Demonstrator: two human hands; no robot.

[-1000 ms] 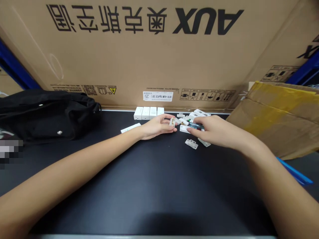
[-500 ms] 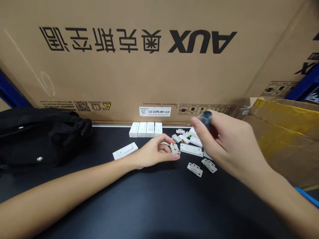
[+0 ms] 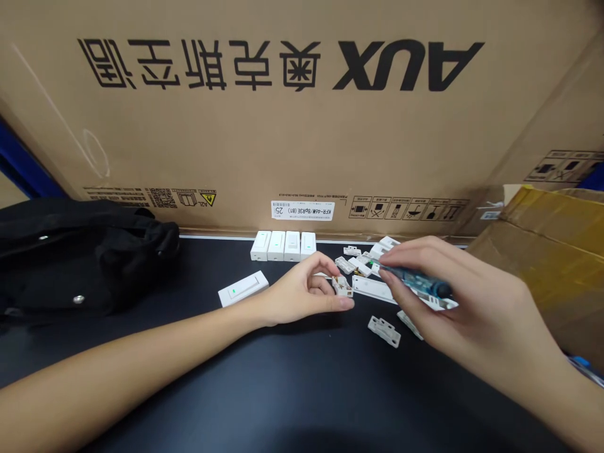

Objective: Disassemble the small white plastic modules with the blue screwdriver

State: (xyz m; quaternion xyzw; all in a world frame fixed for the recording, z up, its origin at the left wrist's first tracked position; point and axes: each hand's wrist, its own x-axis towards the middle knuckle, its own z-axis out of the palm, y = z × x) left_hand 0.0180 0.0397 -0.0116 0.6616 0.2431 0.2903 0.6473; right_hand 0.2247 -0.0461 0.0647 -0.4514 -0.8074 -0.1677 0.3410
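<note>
Between the thumb and fingers of my left hand (image 3: 295, 292) is a small white switch base (image 3: 342, 287) with brass-coloured contacts inside. My right hand (image 3: 481, 314) grips a screwdriver (image 3: 418, 280) by its translucent blue handle, which has a dark end cap. Its thin shaft points left, above the loose parts and apart from the switch base. A long white switch cover (image 3: 372, 288) lies just beyond the hands, partly behind my right fingers. Closer to me rests a grey-white slotted plate (image 3: 384, 331); a second slotted plate (image 3: 409, 324) is half hidden by my right hand.
Several white rocker switches (image 3: 284, 246) stand in a row at the back, and a single switch (image 3: 243, 289) lies by my left wrist. A black bag (image 3: 85, 264) is at left. A large cardboard box (image 3: 236, 138) walls the back; a taped carton (image 3: 542, 251) stands right.
My right hand has moved down and turned, so the screwdriver now shows lengthwise with its shaft to the left. My left hand keeps holding the switch base. The view has shifted slightly.
</note>
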